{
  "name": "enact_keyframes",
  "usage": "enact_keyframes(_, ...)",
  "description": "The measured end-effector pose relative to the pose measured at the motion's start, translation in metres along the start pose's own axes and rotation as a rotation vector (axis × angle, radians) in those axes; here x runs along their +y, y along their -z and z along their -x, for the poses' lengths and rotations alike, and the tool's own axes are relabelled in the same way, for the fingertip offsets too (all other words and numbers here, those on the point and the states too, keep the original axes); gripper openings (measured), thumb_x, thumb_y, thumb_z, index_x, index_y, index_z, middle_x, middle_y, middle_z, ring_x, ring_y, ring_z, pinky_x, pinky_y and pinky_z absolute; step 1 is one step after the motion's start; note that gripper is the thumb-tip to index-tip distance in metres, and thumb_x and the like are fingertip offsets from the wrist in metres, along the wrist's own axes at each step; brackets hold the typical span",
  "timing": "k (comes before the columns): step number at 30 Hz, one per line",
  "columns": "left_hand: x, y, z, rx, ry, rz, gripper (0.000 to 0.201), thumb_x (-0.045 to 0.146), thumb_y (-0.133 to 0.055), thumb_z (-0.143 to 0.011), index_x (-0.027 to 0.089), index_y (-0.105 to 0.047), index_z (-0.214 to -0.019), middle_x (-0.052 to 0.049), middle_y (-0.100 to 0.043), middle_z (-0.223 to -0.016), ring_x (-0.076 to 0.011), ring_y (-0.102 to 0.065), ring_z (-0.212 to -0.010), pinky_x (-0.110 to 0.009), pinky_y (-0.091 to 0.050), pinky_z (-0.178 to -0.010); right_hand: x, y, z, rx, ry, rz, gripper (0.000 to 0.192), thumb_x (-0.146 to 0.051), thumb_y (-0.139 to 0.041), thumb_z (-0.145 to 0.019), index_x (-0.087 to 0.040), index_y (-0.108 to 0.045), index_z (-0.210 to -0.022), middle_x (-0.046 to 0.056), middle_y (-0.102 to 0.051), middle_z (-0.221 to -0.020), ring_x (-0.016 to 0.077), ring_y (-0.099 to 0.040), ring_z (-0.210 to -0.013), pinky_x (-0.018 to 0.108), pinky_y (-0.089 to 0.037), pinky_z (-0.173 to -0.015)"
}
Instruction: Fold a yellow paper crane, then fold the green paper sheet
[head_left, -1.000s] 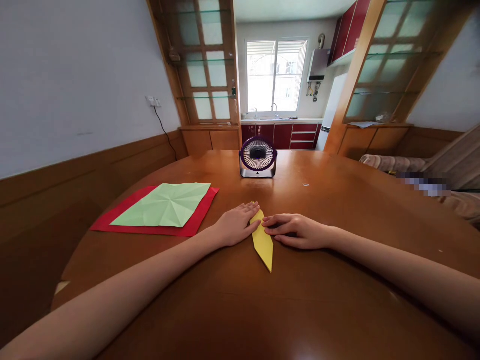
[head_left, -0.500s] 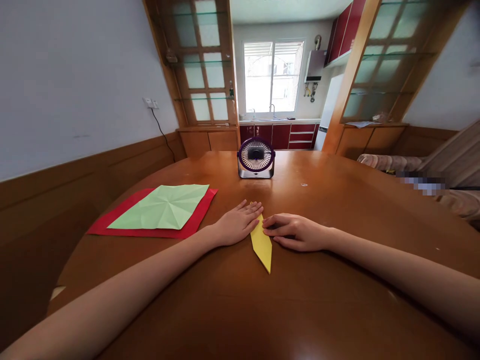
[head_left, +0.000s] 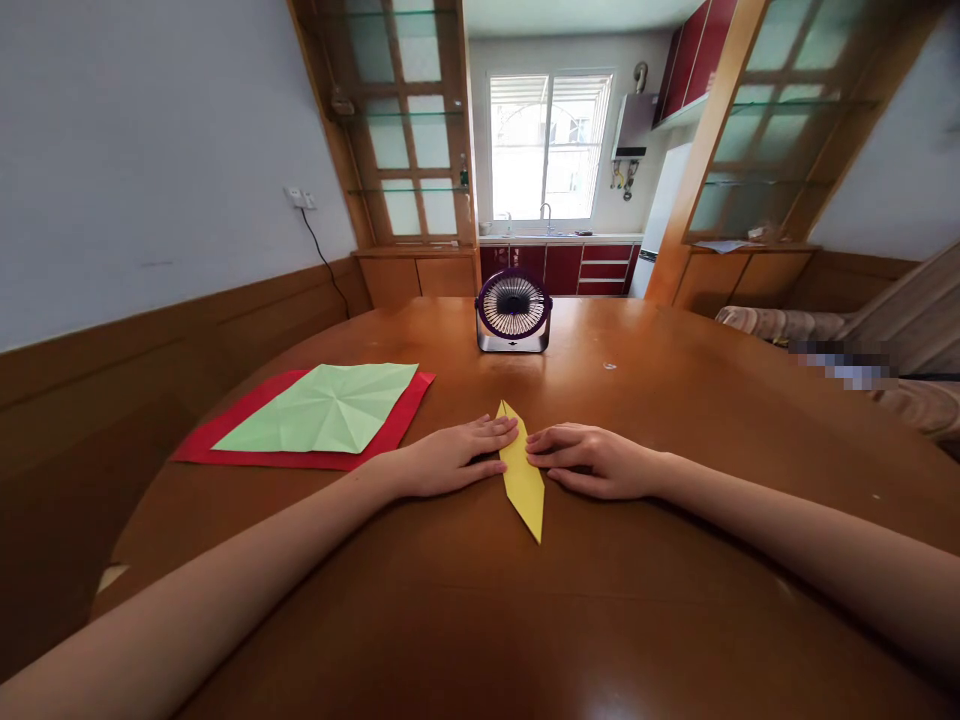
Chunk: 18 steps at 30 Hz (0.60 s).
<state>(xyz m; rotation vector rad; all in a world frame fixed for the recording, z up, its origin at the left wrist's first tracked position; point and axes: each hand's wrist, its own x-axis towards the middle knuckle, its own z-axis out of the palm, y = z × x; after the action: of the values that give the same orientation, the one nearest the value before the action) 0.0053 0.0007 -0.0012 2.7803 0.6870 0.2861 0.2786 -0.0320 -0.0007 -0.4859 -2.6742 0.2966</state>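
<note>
My left hand (head_left: 450, 458) and right hand (head_left: 592, 460) lie flat, fingers spread open, fingertips pressing either edge of a narrow yellow folded paper (head_left: 521, 472) on the wooden table (head_left: 675, 420); green sheet (head_left: 326, 405) farther left

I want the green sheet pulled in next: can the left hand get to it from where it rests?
Probably yes. The left hand lies flat beside the yellow folded paper, and only bare table lies between it and the green sheet.
</note>
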Motion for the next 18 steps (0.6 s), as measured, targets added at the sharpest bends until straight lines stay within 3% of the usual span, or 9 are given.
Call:
enact_keyframes(3,-0.0055,0.0041,0.0030,0.041,-0.092,0.065,0.039,0.036,-0.048,-0.097,0.025,-0.054,-0.133,-0.005,-0.048,-0.143,-0.0190,-0.041,-0.136,-0.036,-0.034,-0.114,0.0010,-0.0002,0.0006,0.000,-0.014,-0.031,0.034,-0.020,-0.048,-0.095,-0.016,-0.061,-0.126,0.013,-0.060,-0.124,0.0203,-0.055,-0.119,0.038,-0.047,-0.102)
enact_keyframes(6,-0.0059,0.0049,0.0025,0.121,-0.176,0.021,0.030,0.032,-0.052,-0.095,0.024,-0.065,-0.121,-0.006,-0.060,-0.132,-0.0185,-0.056,-0.123,-0.032,-0.044,-0.106,0.0022,-0.0006,0.0012,0.009,-0.015,-0.067,0.034,-0.020,-0.049,-0.094,-0.016,-0.061,-0.125,0.013,-0.060,-0.125,0.0203,-0.056,-0.118,0.038,-0.047,-0.102)
enact_keyframes(11,-0.0014,0.0058,0.0014,0.168,-0.285,-0.210,0.027,0.032,-0.049,-0.097,0.022,-0.068,-0.113,-0.007,-0.069,-0.118,-0.0193,-0.065,-0.108,-0.031,-0.053,-0.095,0.0027,-0.0017,0.0015,0.024,-0.038,-0.080,0.033,-0.018,-0.049,-0.094,-0.017,-0.061,-0.125,0.012,-0.061,-0.125,0.0196,-0.057,-0.118,0.038,-0.047,-0.102)
enact_keyframes(18,-0.0007,0.0071,0.0028,0.166,-0.396,-0.442,0.030,0.022,-0.037,-0.100,0.017,-0.065,-0.109,-0.015,-0.067,-0.117,-0.0239,-0.066,-0.107,-0.035,-0.057,-0.085,0.0010,-0.0015,-0.0003,0.039,-0.051,-0.074,0.034,-0.018,-0.046,-0.095,-0.019,-0.059,-0.126,0.012,-0.063,-0.122,0.0192,-0.059,-0.115,0.038,-0.049,-0.099)
